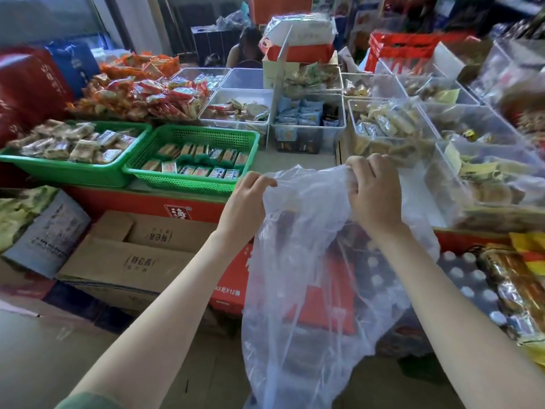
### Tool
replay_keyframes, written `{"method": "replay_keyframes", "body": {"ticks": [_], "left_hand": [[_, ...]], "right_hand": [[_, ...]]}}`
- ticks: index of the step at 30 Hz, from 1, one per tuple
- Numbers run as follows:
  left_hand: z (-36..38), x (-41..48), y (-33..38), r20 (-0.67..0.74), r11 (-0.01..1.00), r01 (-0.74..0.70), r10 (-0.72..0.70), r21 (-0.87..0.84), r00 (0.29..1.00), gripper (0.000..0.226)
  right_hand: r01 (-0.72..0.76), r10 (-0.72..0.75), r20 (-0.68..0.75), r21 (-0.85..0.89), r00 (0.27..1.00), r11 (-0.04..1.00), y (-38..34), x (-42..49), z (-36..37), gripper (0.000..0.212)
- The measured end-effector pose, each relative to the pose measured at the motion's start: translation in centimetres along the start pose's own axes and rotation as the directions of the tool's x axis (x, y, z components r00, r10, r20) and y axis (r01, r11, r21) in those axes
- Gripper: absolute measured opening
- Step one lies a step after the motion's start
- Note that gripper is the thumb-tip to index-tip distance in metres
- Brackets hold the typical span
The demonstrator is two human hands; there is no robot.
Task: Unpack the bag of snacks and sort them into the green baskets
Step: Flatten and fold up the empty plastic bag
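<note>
Two green baskets already hold snacks (73, 144): left basket (59, 170) is heaped, right basket (182, 184) part filled in rows. Left hand (247, 199) pinches the clear bag (306, 255) by its left rim, right hand (374, 193) grips the right rim, hands apart. Bag hangs limp, seemingly empty; unpacking looks nearly done.

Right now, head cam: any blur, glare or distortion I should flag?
Head view: strong wide-angle bending toward the edges; clear bins at right smear into blur; green baskets, left hand and right hand are fairly sharp; the clear bag they grip shows pale sheen on its folds and veils what is behind; even lighting, no hard shadows.
</note>
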State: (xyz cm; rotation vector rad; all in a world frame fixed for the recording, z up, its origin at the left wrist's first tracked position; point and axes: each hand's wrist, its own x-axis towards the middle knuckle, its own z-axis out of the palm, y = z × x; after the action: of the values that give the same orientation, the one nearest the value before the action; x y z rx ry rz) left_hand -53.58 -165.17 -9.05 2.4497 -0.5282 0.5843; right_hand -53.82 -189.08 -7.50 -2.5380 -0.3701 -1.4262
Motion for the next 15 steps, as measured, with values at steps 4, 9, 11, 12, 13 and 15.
{"method": "replay_keyframes", "body": {"ticks": [4,9,11,12,13,15], "left_hand": [[2.4,4.8,-0.9,0.139,0.998,0.063,-0.062,0.000,0.988,0.040],[6.6,10.9,-3.5,0.351,0.972,0.049,-0.130,0.229,0.927,0.091],[8.5,13.4,-5.1,0.368,0.946,0.064,-0.185,0.317,0.911,0.101],[9.7,14.4,-6.1,0.371,0.928,0.078,-0.222,0.365,0.902,0.103],[10.8,15.0,-7.1,0.367,0.905,0.094,-0.261,0.415,0.893,0.101],[12.9,15.3,-8.9,0.339,0.871,0.111,-0.300,0.479,0.891,0.095]], "right_hand": [[0.028,-0.032,-0.052,-0.083,0.998,0.996,2.3,2.7,4.2,0.004],[-0.001,-0.010,-0.059,-0.181,0.998,0.983,5.4,7.6,9.8,0.016],[-0.041,0.053,0.046,-0.229,0.998,0.973,7.0,9.2,12.0,0.040],[-0.028,0.067,0.150,-0.247,0.986,0.969,7.7,9.5,12.9,0.058],[0.006,0.071,0.291,-0.254,0.954,0.967,8.2,9.4,13.7,0.077],[0.061,0.100,0.583,-0.249,0.807,0.966,8.4,7.8,14.8,0.100]]}}
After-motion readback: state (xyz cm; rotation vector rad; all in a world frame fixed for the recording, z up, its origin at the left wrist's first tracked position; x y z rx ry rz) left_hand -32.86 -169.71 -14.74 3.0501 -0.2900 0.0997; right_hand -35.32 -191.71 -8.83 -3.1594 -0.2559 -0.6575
